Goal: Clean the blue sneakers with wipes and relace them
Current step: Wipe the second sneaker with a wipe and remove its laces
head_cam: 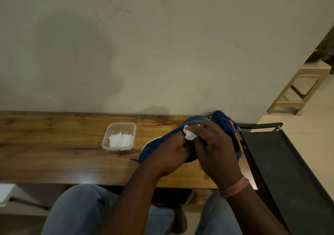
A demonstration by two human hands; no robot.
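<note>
Head view
Sneaker in hand: you hold a blue sneaker with a soft, matte, suede-like upper above the right part of the wooden table; its long axis runs from lower left to upper right, with a pale sole edge showing at the left.
Second sneaker: another blue sneaker sits behind your hands by the wall, perforated texture on top, a lace trailing right.
Left hand: your left hand is curled around the sneaker, gripping it.
Right hand: your right hand is closed on a crumpled white wipe, pressing it against the upper.
Container: a clear, rounded-corner plastic tub left of the shoe holds folded white wipes.
Table: glossy, grained brown wood.
</note>
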